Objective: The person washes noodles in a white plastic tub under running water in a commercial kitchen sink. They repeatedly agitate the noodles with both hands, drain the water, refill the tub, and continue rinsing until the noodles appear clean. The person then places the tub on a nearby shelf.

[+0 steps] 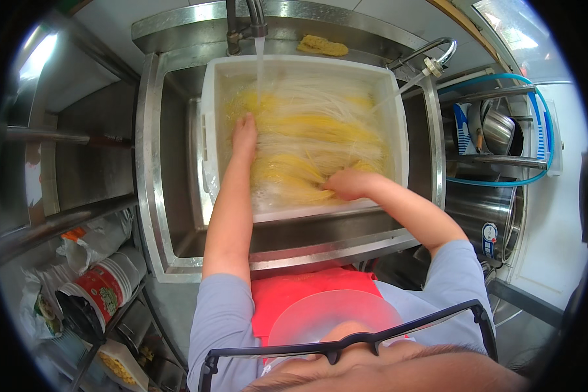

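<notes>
A white plastic tub (pixel 401 132) filled with water sits in the stainless steel sink. Long, thin yellow and whitish strands, like noodles (pixel 318 125), lie across it in loose bands. At the left end of the strands is my left hand (pixel 245 134), its fingers partly under the water and touching them. My right hand (pixel 350 183) is at the lower right of the tub, fingers curled around a yellow bunch; its fingertips are partly hidden. Water pours from the tap (pixel 257 29) into the tub's upper left. A second tap (pixel 433 66) runs in from the right.
The steel sink rim (pixel 149 161) surrounds the tub. A yellow sponge or cloth (pixel 322 45) rests on the back ledge. A blue hose (pixel 551 127) loops around a rack at right, above a large steel pot (pixel 485 215). Stacked tubs (pixel 103 284) occupy the left shelf.
</notes>
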A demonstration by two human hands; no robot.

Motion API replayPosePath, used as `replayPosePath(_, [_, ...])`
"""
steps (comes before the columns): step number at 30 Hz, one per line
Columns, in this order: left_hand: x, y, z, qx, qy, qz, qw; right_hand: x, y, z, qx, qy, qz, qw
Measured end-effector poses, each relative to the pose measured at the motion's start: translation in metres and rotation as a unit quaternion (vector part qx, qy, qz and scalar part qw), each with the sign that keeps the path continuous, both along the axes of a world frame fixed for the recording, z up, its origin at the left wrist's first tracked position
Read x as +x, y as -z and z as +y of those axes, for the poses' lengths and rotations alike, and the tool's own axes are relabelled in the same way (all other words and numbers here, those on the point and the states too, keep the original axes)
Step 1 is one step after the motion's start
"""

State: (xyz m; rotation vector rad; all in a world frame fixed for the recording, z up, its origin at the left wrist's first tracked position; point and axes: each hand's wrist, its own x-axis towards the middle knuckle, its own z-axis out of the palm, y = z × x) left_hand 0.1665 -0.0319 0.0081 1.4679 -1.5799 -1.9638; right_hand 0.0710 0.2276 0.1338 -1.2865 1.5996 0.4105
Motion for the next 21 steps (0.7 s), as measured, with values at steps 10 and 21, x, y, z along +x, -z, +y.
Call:
replayPosePath(10, [0.0, -0.019, -0.008, 0.104, -0.015, 0.086, 0.991, -0.004, 0.06, -0.019, -0.216, 0.043, 0.019, 0.975])
replayPosePath(21, [-0.003, -0.032, -0.016, -0.177, -0.026, 0.049, 0.983, -0.142, -0.038, -0.056, -0.137, 0.151, 0.001, 0.979])
